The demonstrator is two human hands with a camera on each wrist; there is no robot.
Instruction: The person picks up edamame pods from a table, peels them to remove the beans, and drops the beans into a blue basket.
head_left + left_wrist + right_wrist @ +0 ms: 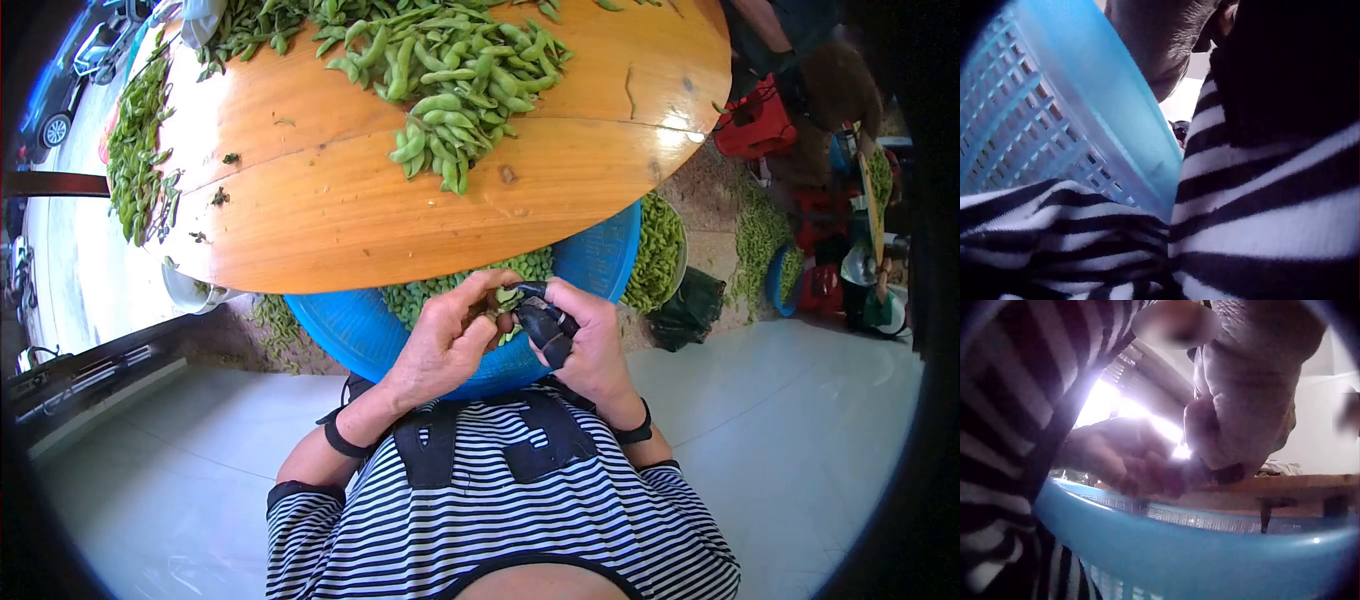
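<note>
Both hands meet over a blue plastic basket (pixel 330 325) on the person's lap, with shelled green beans (pixel 405 300) inside it. The left hand (pixel 445 340) holds a green soybean pod (pixel 508 300) in its curled fingers. From the other side the right hand (pixel 588 350), with black coverings (pixel 543 330) on its fingers, pinches the same pod. In the right wrist view the right hand (pixel 1247 394) hangs above the basket's rim (pixel 1210 540), the left hand (pixel 1122 453) blurred beyond it. The left wrist view shows mostly the basket's slatted wall (pixel 1016 106) and striped shirt.
A wooden table (pixel 330 170) stands just ahead, its edge overhanging the basket. On it lie a heap of pods (pixel 450 80) and more pods (pixel 140 150) at the left. A tub of pods (pixel 655 250) stands right of the basket, near a red plastic stool (pixel 755 120).
</note>
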